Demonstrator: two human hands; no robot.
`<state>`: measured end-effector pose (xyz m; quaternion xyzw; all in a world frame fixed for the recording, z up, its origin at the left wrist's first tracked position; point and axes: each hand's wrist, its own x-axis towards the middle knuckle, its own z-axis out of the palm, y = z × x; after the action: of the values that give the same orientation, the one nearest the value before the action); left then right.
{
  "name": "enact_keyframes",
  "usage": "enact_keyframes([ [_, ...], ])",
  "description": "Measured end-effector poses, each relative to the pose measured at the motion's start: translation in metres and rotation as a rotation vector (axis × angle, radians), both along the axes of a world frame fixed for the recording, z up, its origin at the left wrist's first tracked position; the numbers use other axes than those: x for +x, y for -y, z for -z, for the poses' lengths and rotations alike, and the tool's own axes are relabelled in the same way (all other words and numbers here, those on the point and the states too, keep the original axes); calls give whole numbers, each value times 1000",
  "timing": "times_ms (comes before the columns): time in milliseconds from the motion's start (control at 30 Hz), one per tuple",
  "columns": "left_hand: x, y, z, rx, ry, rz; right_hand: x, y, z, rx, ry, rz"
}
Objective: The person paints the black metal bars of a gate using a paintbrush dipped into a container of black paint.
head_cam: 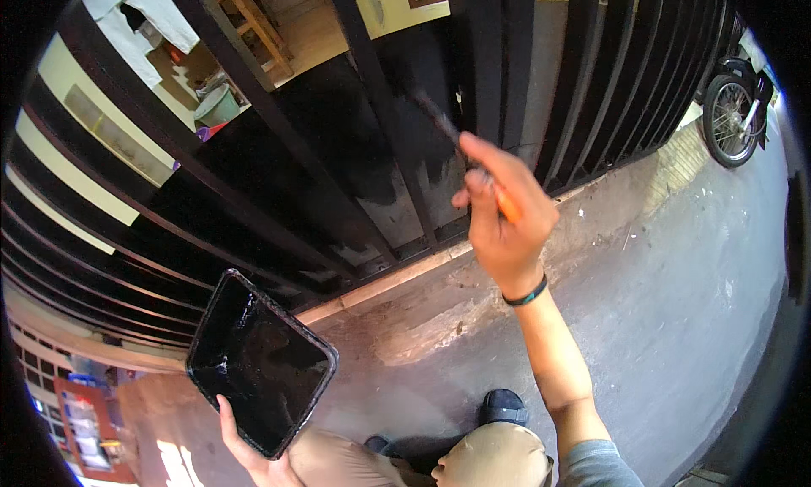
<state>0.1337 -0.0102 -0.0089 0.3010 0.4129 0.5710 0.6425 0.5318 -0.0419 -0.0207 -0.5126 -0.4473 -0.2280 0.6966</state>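
Note:
My right hand (513, 202) is closed around the orange handle of a paintbrush (437, 114), blurred as if moving. Its dark tip is up against, or just in front of, the black lower panel (310, 119) of a metal gate; contact cannot be told. Glossy black covers most of that panel, while greyish patches (386, 216) show along its bottom. At lower left, my left hand (244, 452) grips a black rectangular plastic tub (218, 328) by its near side, thumb over the rim. The tub is tilted, with wet-looking black paint inside.
Vertical black bars (586, 88) run along the gate above a low concrete sill (374, 290). A parked motorcycle (732, 119) stands at far right. Behind the bars are a greenish bucket (217, 107) and a wooden stand (256, 21). My sandalled foot (505, 408) rests on the grey floor (640, 335).

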Motion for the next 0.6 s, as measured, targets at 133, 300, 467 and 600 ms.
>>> enact_keyframes([
  [133, 11, 13, -2, 122, -237, -47, 6, -13, 22, -29, -136, -101],
  [300, 15, 11, -5, 63, -166, -52, -5, 12, 133, -293, -61, 23],
  [467, -1, 3, 8, 75, -123, -69, -5, 15, 127, -389, -87, -18],
  [600, 2, -3, -2, -89, 58, -2, 12, 3, 67, -252, -107, -64],
])
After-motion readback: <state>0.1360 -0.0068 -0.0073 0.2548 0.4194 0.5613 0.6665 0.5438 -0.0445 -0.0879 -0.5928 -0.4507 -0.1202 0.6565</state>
